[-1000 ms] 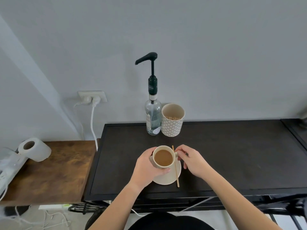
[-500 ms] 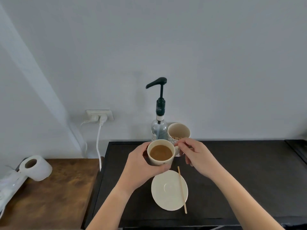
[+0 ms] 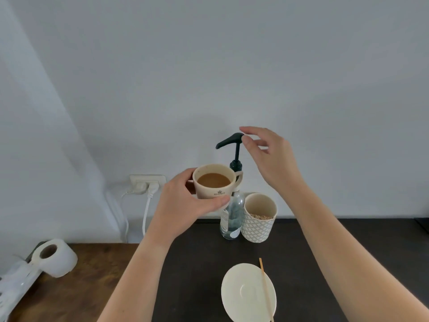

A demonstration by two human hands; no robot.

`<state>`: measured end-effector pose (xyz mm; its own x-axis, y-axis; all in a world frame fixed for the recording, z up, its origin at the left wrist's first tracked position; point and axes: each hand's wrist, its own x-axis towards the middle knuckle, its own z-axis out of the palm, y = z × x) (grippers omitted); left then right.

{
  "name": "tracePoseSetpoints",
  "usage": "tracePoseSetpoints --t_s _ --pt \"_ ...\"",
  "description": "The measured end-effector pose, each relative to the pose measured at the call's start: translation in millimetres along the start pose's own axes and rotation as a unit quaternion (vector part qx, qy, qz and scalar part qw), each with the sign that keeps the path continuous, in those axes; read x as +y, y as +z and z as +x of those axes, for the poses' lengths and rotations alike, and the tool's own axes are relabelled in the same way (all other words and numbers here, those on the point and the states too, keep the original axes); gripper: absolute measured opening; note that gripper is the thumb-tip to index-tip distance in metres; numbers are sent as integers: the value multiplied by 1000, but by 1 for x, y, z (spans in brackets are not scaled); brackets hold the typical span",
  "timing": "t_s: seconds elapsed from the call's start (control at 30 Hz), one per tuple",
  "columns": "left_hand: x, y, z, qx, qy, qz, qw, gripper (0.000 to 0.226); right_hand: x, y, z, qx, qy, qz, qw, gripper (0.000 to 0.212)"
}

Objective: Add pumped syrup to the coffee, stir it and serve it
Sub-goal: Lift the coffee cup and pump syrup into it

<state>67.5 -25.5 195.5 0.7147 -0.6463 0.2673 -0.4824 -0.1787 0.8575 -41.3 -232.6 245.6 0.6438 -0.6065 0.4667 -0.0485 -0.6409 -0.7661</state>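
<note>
- Head view: caught the left hand [image 3: 183, 205] wrapped around the cup [image 3: 214, 182], thumb on the near wall, fingers behind, holding it raised off the dark table [image 3: 325, 247].
- Showed the cup upright, rim level, handle turned to the right toward the pump stem, milky coffee [image 3: 214, 180] well up the bowl.
- Placed the cup just under and in front of the spout of the syrup bottle [image 3: 232, 217]; bottle upright at the table's back edge, touching or just beside the patterned cup [image 3: 258, 219].
- Found the pump head [image 3: 229, 141] at full height, long axis sloping down to the left, nozzle aimed over the cup's far rim.
- Showed the right hand [image 3: 271, 156] loosely open, fingers curved, tips at the pump head's right end; contact hard to tell.
- Judged the cup rigid, breakable and apt to slosh: best gripped around the body and kept level.
- Judged the pump stiff, the tall bottle tippy: press straight down on the top.
- Left the saucer [image 3: 234, 296] near the front, wooden stirrer [image 3: 265, 291] across its right side, pointing away and slightly left.
</note>
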Motion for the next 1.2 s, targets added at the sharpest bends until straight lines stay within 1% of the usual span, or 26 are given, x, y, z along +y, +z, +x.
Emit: tracePoseSetpoints --t_s 0.23,0.47,0.8,1.2 --pt "10 -2 24 25 -5 6 1000 60 0 14 15 7 2 13 1000 17" --pt "14 2 35 50 -8 7 999 62 4 19 17 8 10 56 998 11" --pt "23 6 41 72 -29 -12 997 55 6 20 18 15 -18 39 999 14" --pt "22 2 40 71 -31 0 997 64 4 23 20 13 -29 25 999 13"
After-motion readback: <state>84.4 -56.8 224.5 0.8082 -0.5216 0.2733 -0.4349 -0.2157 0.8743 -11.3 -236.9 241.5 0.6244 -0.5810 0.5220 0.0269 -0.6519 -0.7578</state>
